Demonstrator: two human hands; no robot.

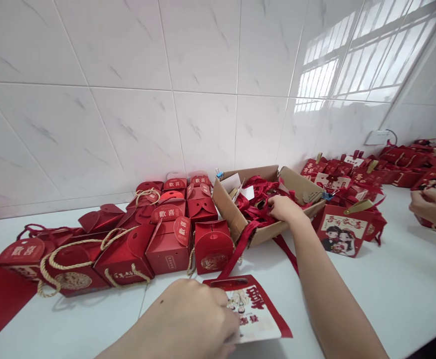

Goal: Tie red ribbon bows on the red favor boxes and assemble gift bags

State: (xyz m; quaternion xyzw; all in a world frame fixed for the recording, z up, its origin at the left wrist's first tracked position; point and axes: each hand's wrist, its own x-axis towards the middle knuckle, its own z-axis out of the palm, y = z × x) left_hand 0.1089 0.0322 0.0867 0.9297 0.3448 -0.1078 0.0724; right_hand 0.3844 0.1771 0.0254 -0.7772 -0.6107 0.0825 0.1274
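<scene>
My left hand [199,316] is closed on the near edge of a red and white candy gift box [259,319], printed with a cartoon couple and a cut-out handle slot. My right hand [283,207] reaches into an open cardboard box [266,235]. Its fingers curl into a heap of dark red ribbons [257,192], their tips partly hidden. Ribbon ends hang over the near side of the carton onto the white table. White tags and cards lie among the ribbons.
Rows of red gift boxes [169,244], some with rope handles [72,247], stand to the left. More boxes [343,232] with ribbons are on the right, where another person's hand [433,204] works. A tiled wall [203,119] closes off the back.
</scene>
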